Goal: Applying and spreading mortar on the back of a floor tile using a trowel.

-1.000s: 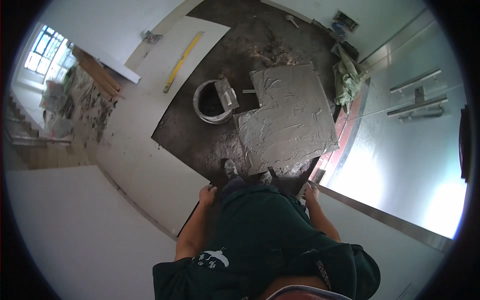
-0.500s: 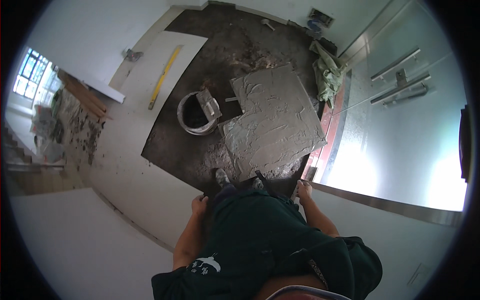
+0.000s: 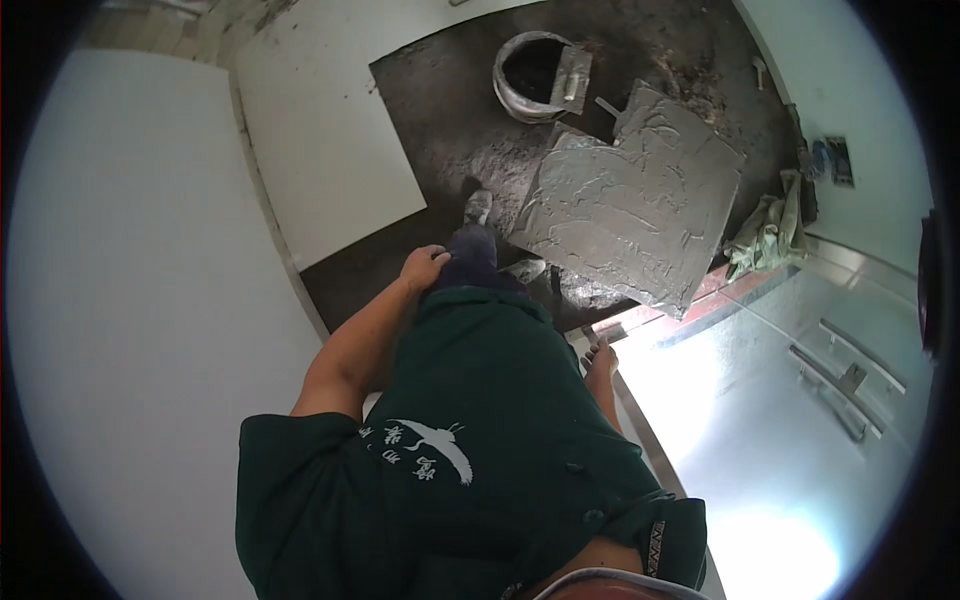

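Note:
I stand looking down at my dark green shirt and dark trousers. My left hand [image 3: 425, 268] rests on my left thigh with nothing in it. Beside my hip, my right hand [image 3: 601, 358] hangs with loose fingers and holds nothing. Just ahead of my feet, a large square tile [image 3: 630, 210] spread with grey ridged mortar lies on the dark screed floor [image 3: 440, 130]. Beyond the tile stands a grey bucket [image 3: 520, 85] with a flat trowel [image 3: 572, 78] laid across its rim.
Laid white tiles [image 3: 330, 150] border the screed on the left, and a white wall [image 3: 130, 330] fills the left side. A glass door [image 3: 790, 420] with metal handles [image 3: 845, 375] is on the right. Crumpled rags [image 3: 765, 235] lie by its threshold.
The view has swung, so the bucket and the mortared tile sit higher and further right. Both hands stay at my thighs, holding nothing.

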Demonstrator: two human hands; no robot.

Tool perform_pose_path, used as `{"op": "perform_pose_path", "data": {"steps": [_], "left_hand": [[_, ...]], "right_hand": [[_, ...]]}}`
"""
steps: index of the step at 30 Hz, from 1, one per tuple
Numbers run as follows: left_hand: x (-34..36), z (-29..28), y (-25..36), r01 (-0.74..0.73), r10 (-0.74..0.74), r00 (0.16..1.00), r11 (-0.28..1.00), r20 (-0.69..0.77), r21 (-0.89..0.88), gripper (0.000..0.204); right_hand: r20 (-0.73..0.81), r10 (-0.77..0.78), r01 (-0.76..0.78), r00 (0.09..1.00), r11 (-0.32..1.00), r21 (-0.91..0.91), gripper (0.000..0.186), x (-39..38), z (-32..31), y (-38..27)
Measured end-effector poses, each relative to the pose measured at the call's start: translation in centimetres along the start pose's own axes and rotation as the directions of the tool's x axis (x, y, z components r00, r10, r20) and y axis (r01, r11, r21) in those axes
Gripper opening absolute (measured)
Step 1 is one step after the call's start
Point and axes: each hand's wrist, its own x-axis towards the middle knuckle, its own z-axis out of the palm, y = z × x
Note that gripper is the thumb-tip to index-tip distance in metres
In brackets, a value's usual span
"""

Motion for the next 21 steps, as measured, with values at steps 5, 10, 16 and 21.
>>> {"op": "perform_pose_path", "data": {"steps": [5, 10, 16, 21], "left_hand": [[-1.7, -1.3, -2.9, 0.06, -0.086, 0.989, 0.977, -0.123, -0.205, 0.046], [1.6, -3.9, -5.3, 0.258, -0.266, 0.962, 0.959, -0.058, -0.117, 0.066], [7.8, -12.3, -10.2, 0.344, -0.338, 0.938, 0.936, 0.082, -0.079, 0.075], [12.5, -31.2, -5.1, 0.164, -0.23, 0.928, 0.959, -0.295, -0.232, 0.057]], "right_hand": [[0.025, 0.024, -0.019, 0.999, 0.982, -0.186, 0.036, -1.6, 2.5, -1.8], [0.14, -0.073, 0.122, 0.988, 0.914, -0.386, 0.045, -2.7, 7.3, -2.4], [-0.029, 0.016, -0.027, 0.999, 0.891, -0.453, 0.036, -4.4, 18.3, -4.0], [0.236, -0.115, 0.229, 0.965, 0.808, -0.543, 0.031, -3.3, 30.1, -9.2]]}}
